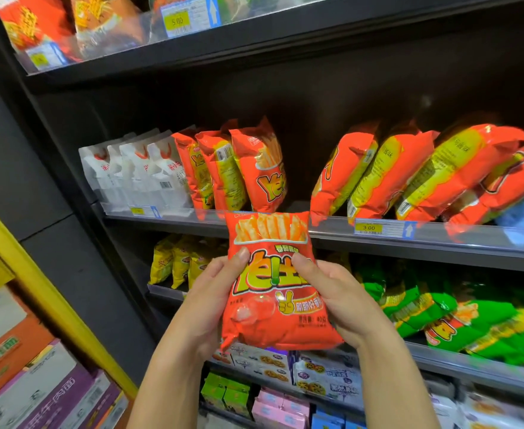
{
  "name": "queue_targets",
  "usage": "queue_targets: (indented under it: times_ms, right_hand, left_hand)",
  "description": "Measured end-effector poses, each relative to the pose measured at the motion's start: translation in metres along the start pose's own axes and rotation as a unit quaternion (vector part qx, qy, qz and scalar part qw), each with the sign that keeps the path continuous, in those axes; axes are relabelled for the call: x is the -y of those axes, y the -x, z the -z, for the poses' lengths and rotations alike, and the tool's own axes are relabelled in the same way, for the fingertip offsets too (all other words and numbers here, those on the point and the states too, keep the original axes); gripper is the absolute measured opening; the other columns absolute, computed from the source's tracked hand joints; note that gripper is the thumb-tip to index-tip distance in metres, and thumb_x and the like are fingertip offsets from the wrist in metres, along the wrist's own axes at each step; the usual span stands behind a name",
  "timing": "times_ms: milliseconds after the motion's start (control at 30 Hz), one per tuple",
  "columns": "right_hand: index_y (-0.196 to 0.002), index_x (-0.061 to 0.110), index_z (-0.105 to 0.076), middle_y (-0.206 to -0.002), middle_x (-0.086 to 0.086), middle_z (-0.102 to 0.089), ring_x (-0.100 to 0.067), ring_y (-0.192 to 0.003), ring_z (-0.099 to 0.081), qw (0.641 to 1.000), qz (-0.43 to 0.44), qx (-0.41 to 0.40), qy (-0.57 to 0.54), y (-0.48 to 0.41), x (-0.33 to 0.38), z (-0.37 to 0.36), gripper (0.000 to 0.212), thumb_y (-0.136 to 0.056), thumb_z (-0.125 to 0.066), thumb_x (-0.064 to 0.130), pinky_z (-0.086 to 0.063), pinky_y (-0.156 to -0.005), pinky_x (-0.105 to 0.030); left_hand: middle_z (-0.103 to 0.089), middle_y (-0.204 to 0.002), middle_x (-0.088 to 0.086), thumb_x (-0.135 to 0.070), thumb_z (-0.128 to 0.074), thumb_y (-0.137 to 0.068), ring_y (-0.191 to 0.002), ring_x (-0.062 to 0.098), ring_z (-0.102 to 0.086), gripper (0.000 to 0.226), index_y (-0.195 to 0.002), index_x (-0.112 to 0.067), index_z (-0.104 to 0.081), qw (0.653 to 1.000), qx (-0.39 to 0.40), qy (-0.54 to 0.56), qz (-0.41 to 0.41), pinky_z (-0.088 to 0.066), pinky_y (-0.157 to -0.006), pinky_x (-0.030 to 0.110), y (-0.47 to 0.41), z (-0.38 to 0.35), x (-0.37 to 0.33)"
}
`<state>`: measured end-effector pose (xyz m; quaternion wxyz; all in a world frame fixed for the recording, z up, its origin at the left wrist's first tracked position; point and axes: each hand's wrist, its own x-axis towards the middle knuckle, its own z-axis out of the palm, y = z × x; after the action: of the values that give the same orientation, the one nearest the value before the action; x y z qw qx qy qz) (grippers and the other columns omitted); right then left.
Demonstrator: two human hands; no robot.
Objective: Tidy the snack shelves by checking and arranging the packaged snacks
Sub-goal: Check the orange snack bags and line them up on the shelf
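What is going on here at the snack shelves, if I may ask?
A person holds a red bag of fries snacks in front of the middle shelf, left hand and right hand gripping its sides, printed front facing them. On that shelf, matching upright bags stand left of a gap, and leaning bags fill the right.

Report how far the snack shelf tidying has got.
Done: the white packs and upright red bags stand in rows. In hand: left hand and right hand grip one red fries-snack bag. Left: the leaning red bags beyond the gap need straightening; green bags below lie jumbled.
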<state>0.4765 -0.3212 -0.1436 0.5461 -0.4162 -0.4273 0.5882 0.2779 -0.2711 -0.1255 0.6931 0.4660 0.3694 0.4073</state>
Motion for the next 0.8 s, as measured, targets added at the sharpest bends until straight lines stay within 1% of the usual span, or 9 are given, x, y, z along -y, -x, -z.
queue_targets:
  times_ms: [167, 267, 367, 467, 533, 600, 667, 733, 800]
  right_hand:
    - [-0.12, 0.011, -0.075, -0.112, -0.016, -0.079, -0.034, -0.105, -0.077, 1.0, -0.015, -0.012, -0.006, 0.002, 0.009, -0.005, 0.058, -0.084, -0.068, 0.056, -0.056, -0.104, -0.053]
    - [-0.126, 0.013, -0.071, -0.115, -0.015, -0.079, -0.033, -0.107, -0.076, 1.0, -0.019, -0.01, -0.022, 0.002, 0.01, -0.007, 0.059, -0.085, -0.067, 0.055, -0.056, -0.104, -0.053]
    - [-0.135, 0.013, -0.065, -0.122, -0.016, -0.076, -0.036, -0.115, -0.073, 0.998, -0.027, -0.001, -0.065, -0.001, 0.005, -0.008, 0.066, -0.086, -0.078, 0.055, -0.051, -0.109, -0.058]
    - [-0.138, 0.013, -0.063, -0.125, -0.02, -0.074, -0.04, -0.117, -0.071, 0.993, -0.029, 0.004, -0.112, -0.003, 0.0, -0.006, 0.069, -0.08, -0.081, 0.047, -0.049, -0.11, -0.062]
    - [-0.138, 0.012, -0.063, -0.126, -0.02, -0.074, -0.041, -0.117, -0.071, 0.992, -0.017, 0.003, -0.123, -0.004, -0.003, -0.005, 0.065, -0.083, -0.08, 0.042, -0.048, -0.11, -0.063]
    - [-0.138, 0.015, -0.063, -0.126, -0.017, -0.075, -0.039, -0.117, -0.072, 0.995, 0.009, -0.005, -0.095, -0.005, -0.006, -0.003, 0.059, -0.086, -0.077, 0.038, -0.049, -0.109, -0.064]
    - [-0.136, 0.022, -0.063, -0.124, -0.01, -0.077, -0.033, -0.114, -0.074, 0.997, 0.041, -0.041, -0.042, -0.006, -0.005, -0.005, 0.056, -0.086, -0.08, 0.04, -0.053, -0.106, -0.062]
    - [-0.135, 0.028, -0.061, -0.123, -0.002, -0.077, -0.026, -0.112, -0.075, 0.994, 0.08, -0.079, 0.006, -0.007, -0.004, -0.01, 0.055, -0.087, -0.083, 0.043, -0.056, -0.102, -0.058]
    - [-0.135, 0.034, -0.06, -0.123, 0.004, -0.076, -0.019, -0.112, -0.075, 0.987, 0.113, -0.104, 0.049, -0.007, -0.004, -0.017, 0.06, -0.083, -0.083, 0.054, -0.058, -0.1, -0.055]
  left_hand:
    - [-0.07, -0.132, 0.026, -0.057, -0.082, -0.082, -0.121, 0.047, -0.068, 0.082, -0.143, -0.006, -0.058, 1.0, -0.005, 0.008, 0.011, -0.048, -0.108, 0.069, 0.003, -0.009, -0.004]
    - [-0.073, -0.127, 0.023, -0.053, -0.077, -0.091, -0.116, 0.044, -0.072, 0.071, -0.141, -0.007, -0.058, 1.0, -0.025, -0.004, -0.006, -0.051, -0.105, 0.067, 0.005, -0.01, -0.005]
    - [-0.074, -0.125, 0.023, -0.05, -0.077, -0.092, -0.115, 0.045, -0.072, 0.066, -0.14, -0.009, -0.058, 0.999, -0.032, -0.009, -0.024, -0.051, -0.105, 0.068, 0.006, -0.011, -0.005]
    - [-0.076, -0.123, 0.018, -0.049, -0.085, -0.083, -0.111, 0.041, -0.074, 0.066, -0.135, -0.016, -0.062, 0.998, -0.047, -0.029, -0.038, -0.054, -0.103, 0.065, 0.005, -0.012, -0.005]
    - [-0.074, -0.127, 0.011, -0.052, -0.091, -0.069, -0.109, 0.033, -0.076, 0.072, -0.13, -0.025, -0.065, 0.992, -0.091, -0.056, -0.071, -0.061, -0.092, 0.055, 0.004, -0.011, -0.006]
    - [-0.07, -0.128, 0.002, -0.049, -0.089, -0.067, -0.11, 0.02, -0.074, 0.068, -0.129, -0.034, -0.065, 0.976, -0.141, -0.101, -0.131, -0.063, -0.077, 0.039, 0.004, -0.009, -0.007]
    - [-0.069, -0.118, -0.004, -0.033, -0.083, -0.082, -0.102, 0.008, -0.07, 0.047, -0.126, -0.035, -0.066, 0.959, -0.166, -0.116, -0.199, -0.058, -0.067, 0.02, 0.007, -0.007, -0.01]
    - [-0.073, -0.107, -0.007, -0.026, -0.077, -0.092, -0.09, 0.003, -0.069, 0.032, -0.122, -0.034, -0.069, 0.955, -0.147, -0.114, -0.23, -0.055, -0.068, 0.02, 0.011, -0.011, -0.015]
    - [-0.075, -0.114, -0.014, -0.042, -0.078, -0.092, -0.101, 0.002, -0.071, 0.034, -0.125, -0.04, -0.068, 0.956, -0.098, -0.158, -0.228, -0.054, -0.081, 0.028, 0.014, -0.016, -0.016]
